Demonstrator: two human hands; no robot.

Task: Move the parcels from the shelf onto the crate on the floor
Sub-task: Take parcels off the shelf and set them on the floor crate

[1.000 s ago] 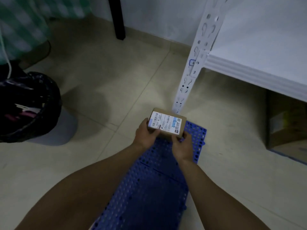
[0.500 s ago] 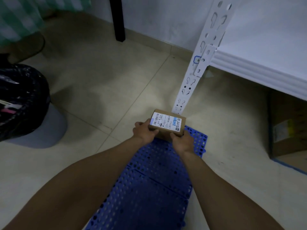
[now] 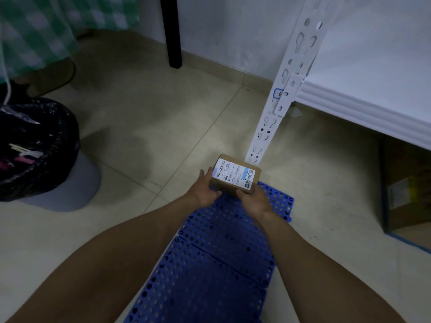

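Both hands are closed on one small cardboard parcel: the left hand cups its left end, fingers laid up along that side and thumb tucked against the near face, while the right hand pinches the near right corner, its fingers mostly out of sight past the box. The parcel sits level, with its white shipping label facing up, at the far end of the blue perforated plastic crate. Whether its base already touches the crate or hangs just above it cannot be told from this angle. It looks light, since two easy holds at the ends carry it without strain, and stiff enough that the walls show no buckling under the thumbs. Plain cardboard should give good friction, though the glossy label is probably slicker, so the bare ends and edges are the better places to hold. What is inside is unknown, so it wants setting down rather than dropping. Just beyond the parcel, the slotted white upright of the shelf meets the tiled floor. A larger cardboard box sits under the shelf, and a bin with a black bag stands well apart to the left.
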